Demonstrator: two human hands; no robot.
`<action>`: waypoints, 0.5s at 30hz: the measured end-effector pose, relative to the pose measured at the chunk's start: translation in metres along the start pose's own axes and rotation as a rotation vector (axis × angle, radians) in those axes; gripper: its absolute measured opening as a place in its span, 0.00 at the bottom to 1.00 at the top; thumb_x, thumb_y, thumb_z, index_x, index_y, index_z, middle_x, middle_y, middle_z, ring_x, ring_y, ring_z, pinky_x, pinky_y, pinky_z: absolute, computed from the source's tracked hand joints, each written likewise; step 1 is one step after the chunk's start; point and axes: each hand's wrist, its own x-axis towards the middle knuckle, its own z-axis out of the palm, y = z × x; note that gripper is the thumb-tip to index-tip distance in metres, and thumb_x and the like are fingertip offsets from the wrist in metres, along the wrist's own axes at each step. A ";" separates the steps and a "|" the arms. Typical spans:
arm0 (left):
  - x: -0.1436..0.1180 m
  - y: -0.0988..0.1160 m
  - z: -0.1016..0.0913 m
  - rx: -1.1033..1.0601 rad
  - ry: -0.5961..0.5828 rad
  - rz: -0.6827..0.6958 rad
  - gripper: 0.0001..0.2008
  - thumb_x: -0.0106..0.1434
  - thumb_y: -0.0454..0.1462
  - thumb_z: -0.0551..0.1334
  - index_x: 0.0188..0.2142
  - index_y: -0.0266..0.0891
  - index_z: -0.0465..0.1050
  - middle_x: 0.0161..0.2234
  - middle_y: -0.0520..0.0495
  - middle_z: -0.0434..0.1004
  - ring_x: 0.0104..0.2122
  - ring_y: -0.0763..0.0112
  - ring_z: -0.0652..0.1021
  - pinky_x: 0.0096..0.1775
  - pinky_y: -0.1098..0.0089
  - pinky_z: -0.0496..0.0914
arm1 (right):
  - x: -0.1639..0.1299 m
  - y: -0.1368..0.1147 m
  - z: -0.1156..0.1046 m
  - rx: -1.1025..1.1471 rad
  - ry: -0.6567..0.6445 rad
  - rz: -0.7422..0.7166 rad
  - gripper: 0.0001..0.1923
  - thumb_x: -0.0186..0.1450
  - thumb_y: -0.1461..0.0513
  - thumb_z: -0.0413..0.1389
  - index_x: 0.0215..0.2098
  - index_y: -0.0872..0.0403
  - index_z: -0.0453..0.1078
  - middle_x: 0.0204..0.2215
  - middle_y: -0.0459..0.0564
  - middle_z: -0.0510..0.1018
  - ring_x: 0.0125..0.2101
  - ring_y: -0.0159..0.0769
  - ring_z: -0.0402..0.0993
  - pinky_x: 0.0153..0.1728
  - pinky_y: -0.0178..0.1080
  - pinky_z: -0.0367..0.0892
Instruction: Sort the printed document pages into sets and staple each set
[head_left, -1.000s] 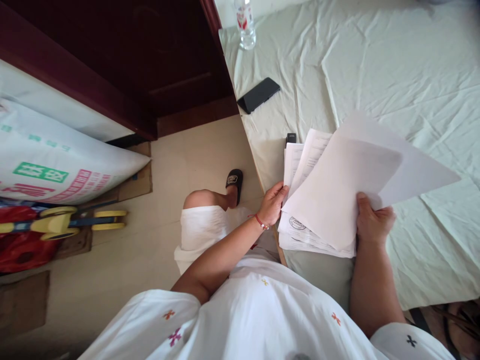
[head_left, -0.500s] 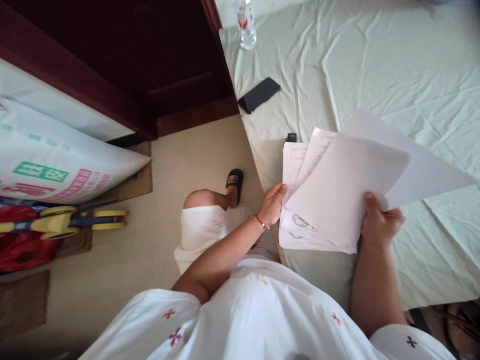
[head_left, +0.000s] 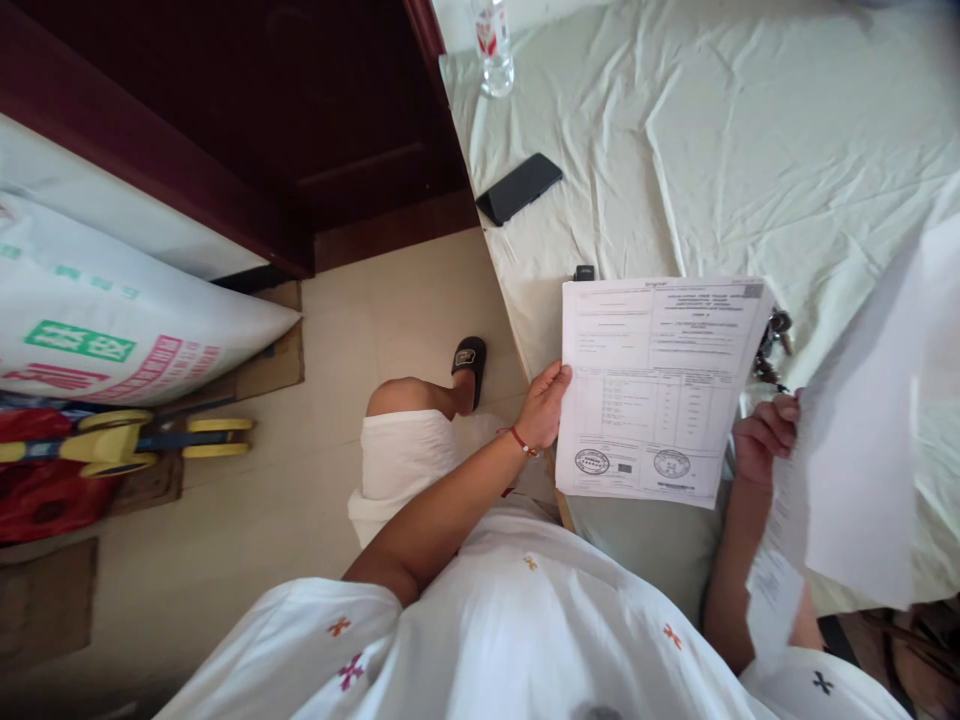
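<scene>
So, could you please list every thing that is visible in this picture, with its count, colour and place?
printed form stack: one, white with stamps, on bed edge, left side held by left hand
loose sheets: a few, white, lifted off to the right in right hand
bed sheet: one, pale green, creased, right half
phone: one, black, on bed near door
bottle: one, clear with red label, top of bed
keys: one dark bunch, behind the stack
door: one, dark red-brown, top left
sack: one, white with green and red print, left floor
toy: one, yellow and blue, left floor
slipper: one, black, on foot
left hand: on stack edge
right hand: gripping sheets
</scene>
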 end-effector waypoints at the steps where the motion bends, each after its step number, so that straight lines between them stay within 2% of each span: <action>1: 0.000 0.000 0.000 0.001 -0.002 0.001 0.27 0.55 0.56 0.75 0.42 0.38 0.80 0.46 0.40 0.86 0.54 0.52 0.82 0.55 0.55 0.76 | 0.004 -0.001 -0.003 0.036 0.035 0.046 0.19 0.71 0.64 0.42 0.23 0.48 0.61 0.18 0.41 0.64 0.11 0.26 0.56 0.08 0.27 0.53; 3: 0.000 -0.001 0.000 0.012 -0.005 -0.002 0.27 0.55 0.56 0.75 0.43 0.38 0.80 0.47 0.39 0.86 0.54 0.52 0.82 0.55 0.56 0.76 | 0.008 -0.001 -0.005 -0.039 0.123 0.088 0.15 0.69 0.62 0.48 0.24 0.47 0.59 0.17 0.39 0.62 0.09 0.24 0.51 0.05 0.25 0.48; 6: 0.001 0.000 -0.001 0.035 -0.007 -0.002 0.28 0.55 0.57 0.74 0.45 0.38 0.80 0.48 0.39 0.86 0.54 0.52 0.82 0.54 0.56 0.76 | 0.009 0.000 0.000 -0.106 0.171 0.062 0.11 0.66 0.62 0.54 0.25 0.47 0.62 0.16 0.37 0.63 0.07 0.21 0.49 0.04 0.23 0.46; 8: 0.001 0.000 -0.001 0.044 -0.003 -0.002 0.29 0.55 0.57 0.74 0.45 0.38 0.80 0.47 0.40 0.86 0.53 0.52 0.82 0.53 0.57 0.76 | 0.008 0.001 0.003 -0.165 0.196 0.037 0.12 0.68 0.65 0.50 0.27 0.48 0.64 0.16 0.38 0.64 0.06 0.21 0.50 0.04 0.22 0.46; 12: 0.002 0.000 -0.001 0.042 0.010 -0.008 0.28 0.54 0.57 0.75 0.44 0.38 0.80 0.46 0.40 0.86 0.52 0.52 0.82 0.53 0.57 0.76 | 0.007 0.001 0.003 -0.344 0.241 -0.002 0.20 0.69 0.70 0.41 0.28 0.50 0.68 0.16 0.39 0.67 0.07 0.20 0.53 0.06 0.20 0.45; 15: 0.002 -0.001 -0.001 0.029 0.006 -0.003 0.28 0.55 0.57 0.75 0.43 0.38 0.80 0.44 0.41 0.86 0.53 0.52 0.82 0.54 0.57 0.76 | 0.002 -0.001 0.005 -0.538 0.260 -0.052 0.17 0.67 0.71 0.48 0.24 0.50 0.68 0.15 0.39 0.66 0.08 0.20 0.51 0.07 0.23 0.48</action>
